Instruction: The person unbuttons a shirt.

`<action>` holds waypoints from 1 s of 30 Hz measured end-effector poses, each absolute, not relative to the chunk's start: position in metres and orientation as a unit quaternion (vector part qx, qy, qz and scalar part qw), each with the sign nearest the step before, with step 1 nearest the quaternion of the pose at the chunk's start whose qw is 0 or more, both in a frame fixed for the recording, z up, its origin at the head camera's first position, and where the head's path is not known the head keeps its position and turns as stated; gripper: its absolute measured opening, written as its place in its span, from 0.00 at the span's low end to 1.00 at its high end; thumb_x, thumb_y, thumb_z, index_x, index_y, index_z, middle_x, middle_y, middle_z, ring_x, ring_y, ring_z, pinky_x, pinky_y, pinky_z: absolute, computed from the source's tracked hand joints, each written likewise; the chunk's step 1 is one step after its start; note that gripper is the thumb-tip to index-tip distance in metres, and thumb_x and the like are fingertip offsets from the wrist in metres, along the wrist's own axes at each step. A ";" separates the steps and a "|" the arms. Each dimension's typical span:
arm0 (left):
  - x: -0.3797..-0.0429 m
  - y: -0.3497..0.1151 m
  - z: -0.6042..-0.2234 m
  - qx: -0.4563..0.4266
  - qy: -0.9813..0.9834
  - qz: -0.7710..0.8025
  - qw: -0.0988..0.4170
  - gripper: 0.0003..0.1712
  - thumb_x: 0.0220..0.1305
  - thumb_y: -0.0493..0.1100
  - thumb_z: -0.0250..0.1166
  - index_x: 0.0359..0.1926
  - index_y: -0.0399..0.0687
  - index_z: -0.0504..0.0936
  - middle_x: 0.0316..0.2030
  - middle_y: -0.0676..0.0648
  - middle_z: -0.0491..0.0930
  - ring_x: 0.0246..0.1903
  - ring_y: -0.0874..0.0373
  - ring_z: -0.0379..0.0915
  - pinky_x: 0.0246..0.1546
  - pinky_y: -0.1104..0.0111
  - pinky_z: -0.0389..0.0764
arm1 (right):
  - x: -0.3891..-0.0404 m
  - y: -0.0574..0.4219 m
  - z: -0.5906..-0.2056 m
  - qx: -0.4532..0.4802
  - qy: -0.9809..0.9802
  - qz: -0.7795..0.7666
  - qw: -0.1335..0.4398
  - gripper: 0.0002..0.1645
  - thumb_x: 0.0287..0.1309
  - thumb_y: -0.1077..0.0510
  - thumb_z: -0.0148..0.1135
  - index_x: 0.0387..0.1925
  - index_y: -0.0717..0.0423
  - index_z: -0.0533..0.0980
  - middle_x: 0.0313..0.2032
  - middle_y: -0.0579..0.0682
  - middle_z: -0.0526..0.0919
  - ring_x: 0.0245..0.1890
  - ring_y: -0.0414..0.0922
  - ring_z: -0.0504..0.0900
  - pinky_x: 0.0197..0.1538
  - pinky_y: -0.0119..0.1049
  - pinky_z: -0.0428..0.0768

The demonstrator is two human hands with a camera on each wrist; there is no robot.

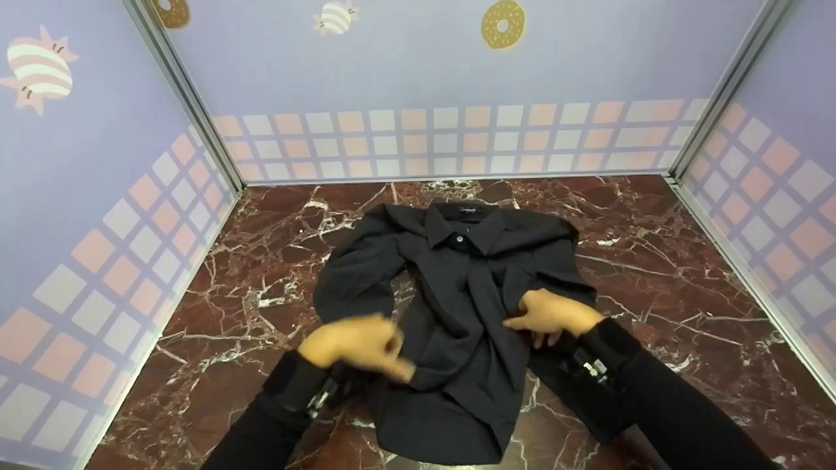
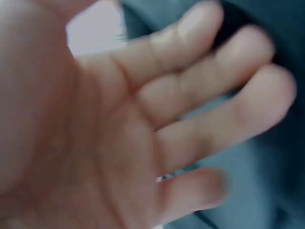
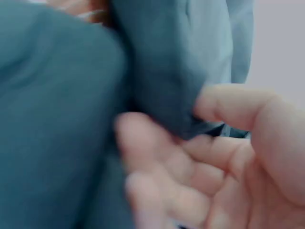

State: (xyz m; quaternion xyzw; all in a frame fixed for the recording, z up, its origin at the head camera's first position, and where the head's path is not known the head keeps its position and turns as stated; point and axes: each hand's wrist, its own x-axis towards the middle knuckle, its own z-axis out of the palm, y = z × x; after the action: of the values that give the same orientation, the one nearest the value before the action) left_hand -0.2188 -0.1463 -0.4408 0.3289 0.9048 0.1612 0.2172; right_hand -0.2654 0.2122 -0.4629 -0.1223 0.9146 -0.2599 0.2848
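A black button-up shirt [image 1: 457,313] lies front up, collar toward the back wall, its body rumpled in folds. My left hand [image 1: 359,346] is over the shirt's lower left part, blurred. In the left wrist view its palm faces the camera, and the loosely bent fingers [image 2: 205,119] hold nothing, with dark cloth behind them. On the other side, my right hand [image 1: 552,313] is at the shirt's right front. The right wrist view has its thumb and fingers pinching a folded edge of the cloth [image 3: 167,71].
The shirt is spread on a dark red marbled tabletop [image 1: 261,261]. Lilac panels with pink and white checks enclose it: a back wall [image 1: 405,72], a left wall [image 1: 85,163] and a right wall [image 1: 784,130]. One shirt sleeve [image 1: 356,274] curves out on the left.
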 end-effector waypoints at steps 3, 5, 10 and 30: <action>-0.235 -0.123 -0.437 0.240 0.949 0.178 0.102 0.32 0.72 0.70 0.63 0.21 0.53 0.78 0.21 0.53 0.76 0.22 0.54 0.75 0.29 0.57 0.79 | -0.268 0.212 -0.459 -0.086 0.922 -0.267 0.266 0.33 0.74 0.34 0.62 0.23 0.55 0.72 0.19 0.58 0.86 0.16 0.46 0.85 0.22 0.39 0.85; -0.247 -0.108 -0.440 0.165 0.963 0.198 0.075 0.37 0.74 0.74 0.57 0.18 0.53 0.73 0.18 0.52 0.71 0.19 0.54 0.72 0.26 0.58 0.75 | -0.270 0.211 -0.457 -0.071 0.926 -0.271 0.251 0.33 0.75 0.34 0.60 0.25 0.56 0.71 0.20 0.58 0.85 0.15 0.45 0.85 0.21 0.38 0.84; -0.272 -0.087 -0.464 0.068 0.945 0.294 0.127 0.32 0.76 0.61 0.65 0.17 0.52 0.69 0.16 0.52 0.70 0.15 0.60 0.69 0.20 0.68 0.69 | -0.271 0.210 -0.466 -0.097 0.927 -0.261 0.252 0.20 0.79 0.48 0.60 0.33 0.59 0.73 0.25 0.59 0.82 0.18 0.41 0.85 0.21 0.34 0.82; -0.308 -0.155 -0.492 -0.015 0.931 0.366 -0.004 0.15 0.75 0.40 0.65 0.28 0.46 0.75 0.27 0.47 0.73 0.30 0.50 0.73 0.37 0.61 0.74 | -0.325 0.313 -0.461 -0.010 0.963 -0.205 0.174 0.29 0.74 0.58 0.59 0.55 0.86 0.72 0.56 0.90 0.71 0.33 0.63 0.89 0.32 0.45 0.89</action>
State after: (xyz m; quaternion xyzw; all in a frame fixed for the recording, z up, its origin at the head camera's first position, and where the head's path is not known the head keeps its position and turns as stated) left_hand -0.3085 -0.1552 -0.4924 -0.0153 0.9306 0.3658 -0.0041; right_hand -0.3253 0.3132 -0.4610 -0.0100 0.9629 -0.2055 0.1744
